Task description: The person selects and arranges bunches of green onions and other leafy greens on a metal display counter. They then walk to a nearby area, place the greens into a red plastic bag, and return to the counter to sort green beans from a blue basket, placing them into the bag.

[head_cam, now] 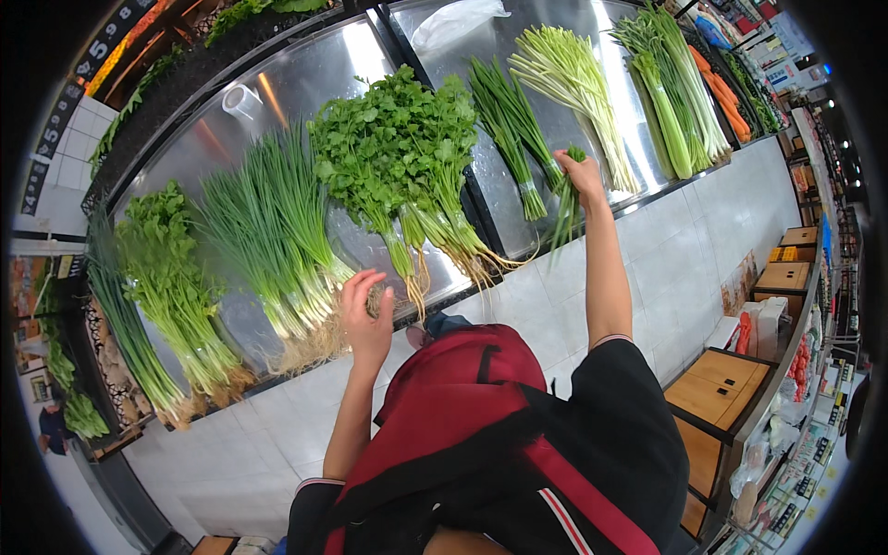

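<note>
My right hand (581,177) grips a small bunch of thin green stalks (567,205), with ends sticking out above and below the fist. Just left of it lie taped bundles of green chives (510,135), and on its other side are pale yellow-green stalks (576,94). My left hand (365,319) has its fingers apart and holds nothing I can see. It hovers by the white, rooted ends of the scallions (284,243); whether it touches them I cannot tell. Between my hands lie leafy bunches of cilantro (395,146), roots toward me.
A steel display counter (291,73) carries the greens, with a clear plastic roll (243,103) and a plastic bag (458,21) toward its back. Celery (662,114) and carrots (721,97) lie far right, more leafy stalks (173,277) left. Wooden cabinets (721,385) stand behind me on the right.
</note>
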Motion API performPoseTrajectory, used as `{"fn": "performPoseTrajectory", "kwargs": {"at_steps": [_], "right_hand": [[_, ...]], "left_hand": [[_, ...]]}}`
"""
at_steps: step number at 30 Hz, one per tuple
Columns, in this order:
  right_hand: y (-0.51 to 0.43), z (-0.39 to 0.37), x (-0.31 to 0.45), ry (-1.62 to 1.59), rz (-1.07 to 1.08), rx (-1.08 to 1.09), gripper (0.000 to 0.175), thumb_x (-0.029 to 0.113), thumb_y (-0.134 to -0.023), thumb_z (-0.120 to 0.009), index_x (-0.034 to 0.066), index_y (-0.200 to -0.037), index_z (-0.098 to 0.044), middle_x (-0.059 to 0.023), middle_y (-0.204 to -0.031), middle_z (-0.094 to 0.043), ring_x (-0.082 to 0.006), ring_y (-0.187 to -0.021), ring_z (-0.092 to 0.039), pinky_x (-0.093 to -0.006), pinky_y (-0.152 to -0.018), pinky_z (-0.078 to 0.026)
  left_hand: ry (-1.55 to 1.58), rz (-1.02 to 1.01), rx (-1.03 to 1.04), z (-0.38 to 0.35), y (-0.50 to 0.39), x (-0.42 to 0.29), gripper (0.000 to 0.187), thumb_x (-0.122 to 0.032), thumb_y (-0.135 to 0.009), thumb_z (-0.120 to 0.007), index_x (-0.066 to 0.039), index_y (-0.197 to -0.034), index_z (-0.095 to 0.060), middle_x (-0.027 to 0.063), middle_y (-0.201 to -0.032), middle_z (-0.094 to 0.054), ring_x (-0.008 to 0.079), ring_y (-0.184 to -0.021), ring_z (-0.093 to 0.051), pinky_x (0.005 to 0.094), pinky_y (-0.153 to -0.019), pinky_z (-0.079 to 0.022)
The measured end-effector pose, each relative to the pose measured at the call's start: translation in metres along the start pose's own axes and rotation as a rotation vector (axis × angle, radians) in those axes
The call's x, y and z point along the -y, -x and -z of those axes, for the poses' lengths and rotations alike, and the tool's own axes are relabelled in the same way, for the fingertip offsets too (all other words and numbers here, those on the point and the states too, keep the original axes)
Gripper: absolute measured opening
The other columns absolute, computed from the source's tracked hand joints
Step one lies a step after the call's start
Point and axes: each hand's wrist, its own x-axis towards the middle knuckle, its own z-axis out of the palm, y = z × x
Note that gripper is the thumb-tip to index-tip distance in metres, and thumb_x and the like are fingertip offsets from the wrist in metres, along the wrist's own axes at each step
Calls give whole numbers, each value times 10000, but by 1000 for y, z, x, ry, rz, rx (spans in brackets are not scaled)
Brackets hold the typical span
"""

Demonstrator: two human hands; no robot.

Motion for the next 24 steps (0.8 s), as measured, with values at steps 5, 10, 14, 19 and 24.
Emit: {"fn": "performPoseTrajectory", "kwargs": {"at_steps": [5, 10, 14, 19, 24], "right_hand": [[-8, 32, -20, 468, 158, -61, 257, 282, -780, -697, 59, -909, -704, -41, -678, -632, -135, -612, -580, -288, -574, -440], [-24, 8, -17, 895, 220, 28, 386, 399, -734, -714, 139, -1018, -688, -150, -873, -685, -327, -833, -657, -415, -731, -507], [-36, -9, -4, 938, 282, 75, 395, 395, -725, -730, 103, -985, -672, -186, -921, -671, -375, -888, -639, -453, -771, -510], [-54, 15, 3, 867, 559, 345, 304, 330, -741, -716, 115, -949, -663, -191, -779, -654, -394, -784, -626, -465, -695, -501], [-79, 48, 19, 756, 614, 555, 292, 283, -730, -729, 114, -961, -672, -180, -772, -654, -372, -769, -631, -447, -678, -496]], "left_hand": [[93, -16, 86, -35, 8, -14, 208, -93, -835, -608, -28, -1032, -606, 134, -1062, -571, 281, -987, -550, 341, -881, -426], [105, -14, 168, -88, 2, -37, 235, -121, -842, -619, -5, -1045, -596, 119, -920, -612, 242, -846, -594, 326, -772, -484], [116, 67, 260, -183, -43, -44, 335, -185, -835, -650, 7, -1095, -564, 138, -924, -626, 244, -828, -615, 319, -752, -490], [-296, 238, 134, -313, -114, -40, 728, -492, -697, -743, 41, -1108, -465, 194, -903, -630, 345, -833, -627, 415, -742, -494], [-321, 555, 145, -353, -129, -39, 671, -424, -629, -802, 5, -1052, -506, 118, -778, -633, 285, -740, -640, 381, -680, -497]]}}
